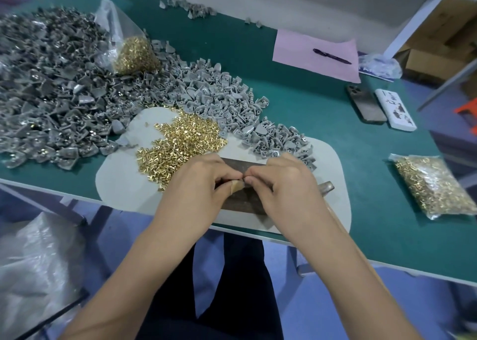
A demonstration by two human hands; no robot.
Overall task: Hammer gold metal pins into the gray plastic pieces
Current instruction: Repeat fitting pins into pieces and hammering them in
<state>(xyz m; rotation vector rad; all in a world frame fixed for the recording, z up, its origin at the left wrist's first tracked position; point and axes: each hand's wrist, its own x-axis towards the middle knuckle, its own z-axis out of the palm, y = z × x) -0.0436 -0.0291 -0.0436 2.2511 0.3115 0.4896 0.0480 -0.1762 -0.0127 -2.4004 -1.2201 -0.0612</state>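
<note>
On the worktop's [296, 102] left, a big heap of darker pieces [51, 89], some showing gold, looks finished. Loose gold pins [180, 143] and untouched gray plastic pieces [227, 102] remain plentiful. Over the metal block [242, 203], left hand [198, 187] and right hand [284, 185] pinch something small together; hammer [326, 186] idle. Much remains, judging by the piles.

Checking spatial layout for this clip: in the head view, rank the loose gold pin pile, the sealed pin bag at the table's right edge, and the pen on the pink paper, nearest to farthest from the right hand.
1. Loose gold pin pile, just left of the right hand.
2. Sealed pin bag, right edge.
3. Pen, far back on the pink paper.
</note>
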